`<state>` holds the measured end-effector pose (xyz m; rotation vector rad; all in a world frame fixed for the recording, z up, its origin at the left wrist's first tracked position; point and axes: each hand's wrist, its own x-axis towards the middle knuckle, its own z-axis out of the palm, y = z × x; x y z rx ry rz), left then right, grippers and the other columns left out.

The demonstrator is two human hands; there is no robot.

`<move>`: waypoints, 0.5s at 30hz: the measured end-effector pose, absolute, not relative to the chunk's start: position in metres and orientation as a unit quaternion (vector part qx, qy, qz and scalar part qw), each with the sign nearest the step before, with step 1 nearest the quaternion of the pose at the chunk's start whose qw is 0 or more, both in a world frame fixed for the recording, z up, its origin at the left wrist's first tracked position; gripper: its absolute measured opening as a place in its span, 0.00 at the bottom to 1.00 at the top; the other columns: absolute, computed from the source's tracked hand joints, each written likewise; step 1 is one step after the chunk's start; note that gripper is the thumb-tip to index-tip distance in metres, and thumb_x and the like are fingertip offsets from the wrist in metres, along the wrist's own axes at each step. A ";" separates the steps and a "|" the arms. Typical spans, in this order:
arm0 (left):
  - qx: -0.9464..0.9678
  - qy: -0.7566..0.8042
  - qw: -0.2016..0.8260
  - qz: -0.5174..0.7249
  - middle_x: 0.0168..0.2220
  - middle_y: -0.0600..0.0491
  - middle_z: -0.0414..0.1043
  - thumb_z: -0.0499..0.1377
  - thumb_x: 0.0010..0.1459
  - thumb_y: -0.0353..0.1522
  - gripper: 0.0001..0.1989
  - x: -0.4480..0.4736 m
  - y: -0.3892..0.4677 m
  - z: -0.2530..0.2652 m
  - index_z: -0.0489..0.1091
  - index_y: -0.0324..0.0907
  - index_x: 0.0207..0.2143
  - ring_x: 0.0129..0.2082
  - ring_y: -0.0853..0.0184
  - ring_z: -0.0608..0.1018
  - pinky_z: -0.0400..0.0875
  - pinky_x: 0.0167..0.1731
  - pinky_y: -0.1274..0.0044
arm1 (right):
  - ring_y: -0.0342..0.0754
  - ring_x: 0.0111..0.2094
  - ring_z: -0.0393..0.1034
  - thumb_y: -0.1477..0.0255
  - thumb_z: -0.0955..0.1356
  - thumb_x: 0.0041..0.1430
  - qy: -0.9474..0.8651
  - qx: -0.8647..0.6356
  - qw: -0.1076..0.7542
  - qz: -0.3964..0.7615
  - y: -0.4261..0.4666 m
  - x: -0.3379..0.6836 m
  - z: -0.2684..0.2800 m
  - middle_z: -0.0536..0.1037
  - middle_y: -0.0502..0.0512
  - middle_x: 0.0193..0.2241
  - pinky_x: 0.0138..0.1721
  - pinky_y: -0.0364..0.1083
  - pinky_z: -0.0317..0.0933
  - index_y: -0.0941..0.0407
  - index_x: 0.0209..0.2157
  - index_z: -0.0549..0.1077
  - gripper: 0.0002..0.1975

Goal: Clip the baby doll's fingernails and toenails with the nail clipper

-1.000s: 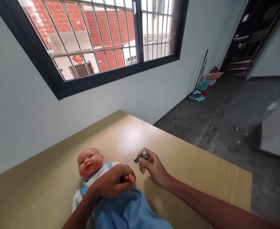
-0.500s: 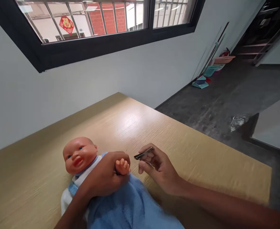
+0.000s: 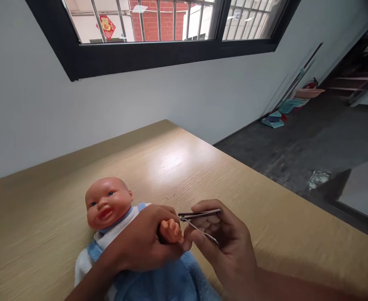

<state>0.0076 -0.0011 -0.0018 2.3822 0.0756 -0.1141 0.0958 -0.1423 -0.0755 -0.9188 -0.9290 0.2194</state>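
Head-camera view: a baby doll (image 3: 108, 205) is laid on its back on the wooden table (image 3: 265, 209), its head toward the wall and its body wrapped in a blue towel (image 3: 171, 280). The left hand (image 3: 143, 242) is closed around the doll's raised arm, so that the small doll hand (image 3: 170, 230) is held up past the thumb, its fingers toward the right. The right hand (image 3: 224, 242) is pinched shut on a metal nail clipper (image 3: 199, 219), whose long axis is laid roughly level, left to right, with its cutting end pointed at the doll hand. That end is seen just beside the doll's fingertips, to their right; whether contact is made cannot be told. The clipper's lever is spread from its body, and its steel is seen as bright and thin. The doll's skin is glossy orange-pink plastic.
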 end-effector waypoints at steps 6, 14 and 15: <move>0.914 0.022 0.404 -0.036 0.33 0.53 0.69 0.60 0.57 0.37 0.11 0.001 0.005 -0.002 0.68 0.36 0.33 0.32 0.76 0.69 0.62 0.30 0.83 | 0.45 0.35 0.76 0.60 0.71 0.62 -0.440 -0.414 0.796 0.016 -0.147 0.091 -0.085 0.78 0.54 0.34 0.38 0.41 0.72 0.52 0.48 0.70 0.16; 0.901 0.005 0.428 -0.068 0.39 0.53 0.71 0.58 0.62 0.38 0.11 -0.003 0.014 -0.001 0.70 0.40 0.41 0.39 0.74 0.70 0.66 0.40 0.80 | 0.50 0.34 0.77 0.59 0.71 0.61 -0.458 -0.419 0.777 -0.104 -0.142 0.088 -0.097 0.78 0.56 0.33 0.33 0.47 0.74 0.55 0.48 0.72 0.18; 0.902 0.005 0.426 -0.070 0.39 0.53 0.71 0.58 0.63 0.38 0.11 -0.003 0.014 -0.001 0.70 0.40 0.41 0.38 0.74 0.70 0.66 0.39 0.81 | 0.50 0.33 0.77 0.59 0.71 0.61 -0.449 -0.423 0.778 -0.120 -0.140 0.088 -0.098 0.78 0.56 0.32 0.32 0.47 0.74 0.56 0.47 0.72 0.18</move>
